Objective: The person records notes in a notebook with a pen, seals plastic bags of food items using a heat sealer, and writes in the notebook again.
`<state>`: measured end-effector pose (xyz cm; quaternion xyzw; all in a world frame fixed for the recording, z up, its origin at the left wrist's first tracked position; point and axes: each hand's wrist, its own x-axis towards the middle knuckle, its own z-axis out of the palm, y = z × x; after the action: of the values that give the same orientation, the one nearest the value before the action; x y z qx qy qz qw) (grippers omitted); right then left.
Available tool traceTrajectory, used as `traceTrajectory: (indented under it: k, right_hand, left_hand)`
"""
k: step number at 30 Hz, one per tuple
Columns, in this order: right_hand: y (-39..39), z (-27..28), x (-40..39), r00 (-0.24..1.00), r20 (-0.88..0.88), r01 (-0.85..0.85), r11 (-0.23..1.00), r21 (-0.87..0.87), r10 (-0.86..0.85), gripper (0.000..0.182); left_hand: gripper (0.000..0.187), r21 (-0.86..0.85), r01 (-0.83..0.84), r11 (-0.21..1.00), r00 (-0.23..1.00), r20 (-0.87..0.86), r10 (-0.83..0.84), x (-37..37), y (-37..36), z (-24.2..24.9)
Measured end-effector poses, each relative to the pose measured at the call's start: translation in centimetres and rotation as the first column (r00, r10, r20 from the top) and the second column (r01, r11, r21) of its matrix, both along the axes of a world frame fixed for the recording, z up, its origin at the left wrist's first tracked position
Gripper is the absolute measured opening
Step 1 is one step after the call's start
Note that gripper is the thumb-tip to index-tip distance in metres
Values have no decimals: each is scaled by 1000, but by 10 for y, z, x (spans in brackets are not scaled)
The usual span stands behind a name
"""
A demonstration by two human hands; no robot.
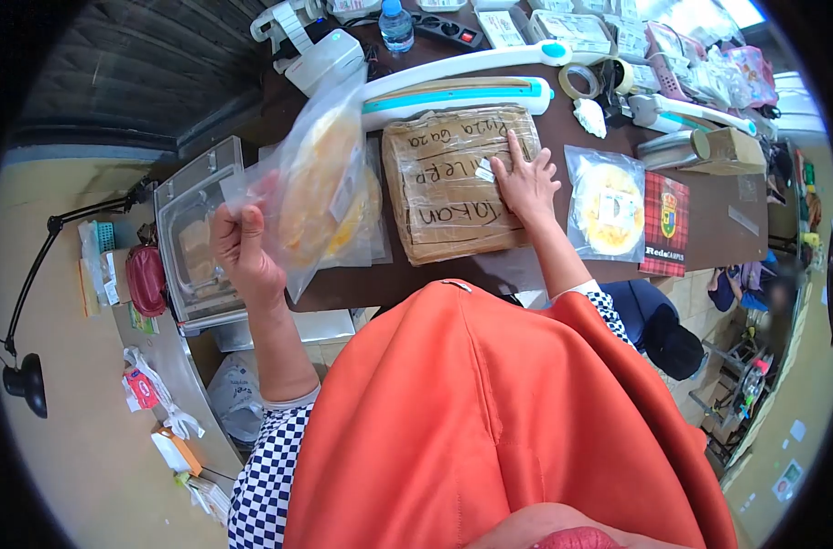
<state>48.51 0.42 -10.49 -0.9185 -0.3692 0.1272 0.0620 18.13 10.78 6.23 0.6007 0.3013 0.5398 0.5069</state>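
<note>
My left hand (247, 252) pinches the edge of a clear plastic bag (320, 183) with a flat, round, pale-orange food in it, raised and tilted at the left of the table. Behind and below it lie other bagged rounds (366, 215), partly hidden. My right hand (529, 188) rests with spread fingers on the right side of a taped cardboard box (444, 192) with black handwriting. A small white label (484, 170) is by its thumb and forefinger. Right of the box, another bagged round (609, 209) lies flat, with a white label on it.
Bag sealers (458, 99) lie behind the box. A red plaid booklet (665, 224) is at the right, near tape rolls (578, 81) and a small carton (732, 151). A clear-lidded container (197, 238) stands left. A water bottle (396, 27) is at the back.
</note>
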Motion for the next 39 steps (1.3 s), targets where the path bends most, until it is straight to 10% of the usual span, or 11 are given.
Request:
traceTrajectory:
  k: [9,11,12,14,15,18,26,36,39]
  right_hand:
    - [6,-8,22,994,-96,51,996,73,-44,65]
    - [-4,-9,36,878,-304,-99,762,641,370,72]
    - [-9,9,36,874,-305,-105,760,641,378,72]
    - [-20,59,37,-9,-642,427,583,691,767,66]
    - [-16,53,42,-15,-642,423,587,691,767,66]
    - [2,21,63,324,-878,502,723,475,352,23]
    - [58,-12,102,805,-594,221,926,305,4,29]
    - [79,-24,124,853,-520,178,921,347,31,35]
    - [88,-27,127,826,-563,235,901,365,13,36]
  left_hand:
    - [6,-89,347,934,929,173,-328,31,-15,-9]
    - [7,-135,514,847,815,387,-432,49,-21,-6]
    - [7,-135,506,852,819,386,-425,60,-24,-9]
    - [6,-311,547,777,754,585,-297,84,-24,-16]
    - [7,-370,499,784,787,572,-231,96,-18,-31]
    - [7,-592,306,746,909,413,-44,127,4,-92]
    - [18,-401,-242,884,890,-454,37,159,81,-192]
    - [30,195,-474,859,434,-797,420,185,78,-169]
    - [48,405,45,913,530,-785,322,196,32,-155]
